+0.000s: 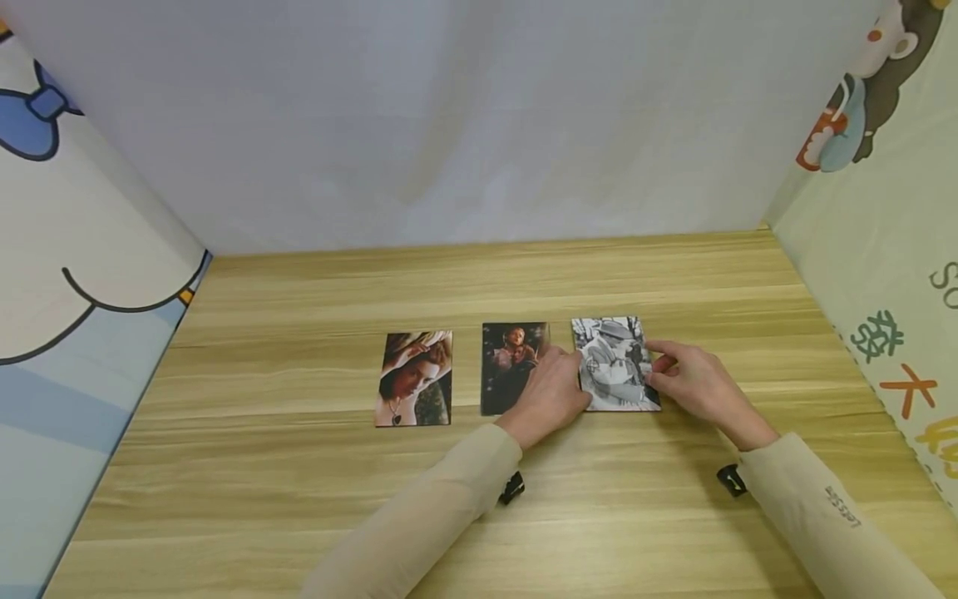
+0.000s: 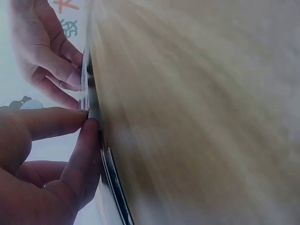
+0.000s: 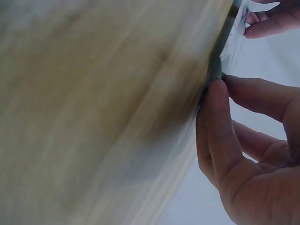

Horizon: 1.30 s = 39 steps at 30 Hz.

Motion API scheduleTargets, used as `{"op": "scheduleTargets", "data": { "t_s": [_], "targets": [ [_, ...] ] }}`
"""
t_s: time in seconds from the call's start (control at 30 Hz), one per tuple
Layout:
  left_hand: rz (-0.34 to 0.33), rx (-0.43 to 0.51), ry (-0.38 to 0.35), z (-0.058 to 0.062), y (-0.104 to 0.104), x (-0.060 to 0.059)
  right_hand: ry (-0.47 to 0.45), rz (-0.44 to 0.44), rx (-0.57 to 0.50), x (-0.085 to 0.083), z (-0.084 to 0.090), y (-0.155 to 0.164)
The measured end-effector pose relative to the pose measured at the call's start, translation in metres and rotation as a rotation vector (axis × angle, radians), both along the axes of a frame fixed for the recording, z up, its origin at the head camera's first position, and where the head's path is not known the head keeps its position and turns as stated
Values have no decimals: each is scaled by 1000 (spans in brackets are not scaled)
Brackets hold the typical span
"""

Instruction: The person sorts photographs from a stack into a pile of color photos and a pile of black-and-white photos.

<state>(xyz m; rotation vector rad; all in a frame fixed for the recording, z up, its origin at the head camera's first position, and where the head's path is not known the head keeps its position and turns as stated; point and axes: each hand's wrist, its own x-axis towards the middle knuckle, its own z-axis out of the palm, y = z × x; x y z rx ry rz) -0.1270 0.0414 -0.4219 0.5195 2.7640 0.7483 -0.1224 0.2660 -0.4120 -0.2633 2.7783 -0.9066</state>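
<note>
Pinching the black-and-white photo (image 1: 615, 364) at mid-frame, both hands (image 1: 550, 391) (image 1: 692, 378) could crease it by squeezing unevenly against the counter (image 1: 299, 491).

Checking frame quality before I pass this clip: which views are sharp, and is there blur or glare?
Head view: sharp, evenly lit, soft shadows, no glare on the three photos; both hands at the black-and-white photo. Left wrist view: table smeared by blur, left hand clearer. Right wrist view: table likewise blurred, right hand fairly clear.
</note>
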Motion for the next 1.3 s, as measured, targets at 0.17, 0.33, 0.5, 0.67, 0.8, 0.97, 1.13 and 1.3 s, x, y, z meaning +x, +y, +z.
{"op": "scheduleTargets", "data": {
  "t_s": [0.17,0.33,0.5,0.67,0.8,0.97,1.13,1.3],
  "targets": [
    [-10,-21,1,1,1,-1,8,5,20,-1,0,-1],
    [-22,-29,-3,2,1,-2,7,7,40,-3,0,-1],
    [-30,-37,-14,3,1,-3,6,6,53,-4,0,-3],
    [-24,-43,-24,3,1,-3,13,6,53,-4,0,-3],
    [-7,-8,-21,3,1,-1,24,2,49,-3,0,-2],
    [41,88,-68,3,-1,4,44,-15,46,1,2,-2],
    [68,170,-90,3,-4,11,71,-39,69,8,4,-3],
    [68,267,-69,5,-8,17,75,-77,76,16,7,-3]
  ]
}}
